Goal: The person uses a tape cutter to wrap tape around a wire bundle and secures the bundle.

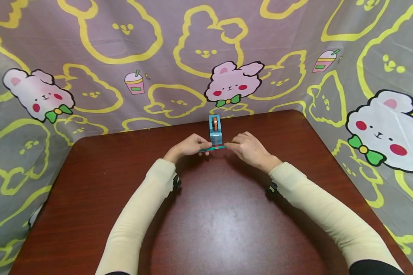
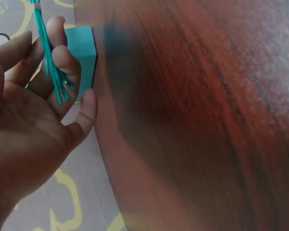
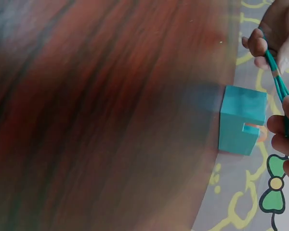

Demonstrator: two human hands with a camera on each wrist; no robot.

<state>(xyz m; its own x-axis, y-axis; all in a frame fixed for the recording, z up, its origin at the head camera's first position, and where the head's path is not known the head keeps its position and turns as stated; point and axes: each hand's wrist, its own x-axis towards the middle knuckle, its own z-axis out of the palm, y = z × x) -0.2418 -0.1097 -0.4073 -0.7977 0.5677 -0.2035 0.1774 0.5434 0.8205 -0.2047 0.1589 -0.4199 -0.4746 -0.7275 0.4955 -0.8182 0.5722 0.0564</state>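
Note:
A bundle of thin green strands (image 1: 212, 148), several lying side by side, is held level between the two hands just in front of a blue tape dispenser (image 1: 215, 138). A narrow brownish band (image 3: 275, 73) circles the bundle near its middle. The left hand (image 1: 191, 144) holds one end between thumb and fingers; the loose strand tips (image 2: 60, 91) fan out over its palm in the left wrist view. At the other end, the right hand (image 1: 250, 149) pinches the strands with thumb and fingertips. Its palm is mostly outside the right wrist view.
The dispenser carries an orange-cored tape roll (image 1: 215, 123) and stands near the back edge of the dark red-brown table (image 1: 124, 214). Behind and beside the table hangs a grey cloth (image 1: 172, 46) with cartoon rabbits and yellow outlines.

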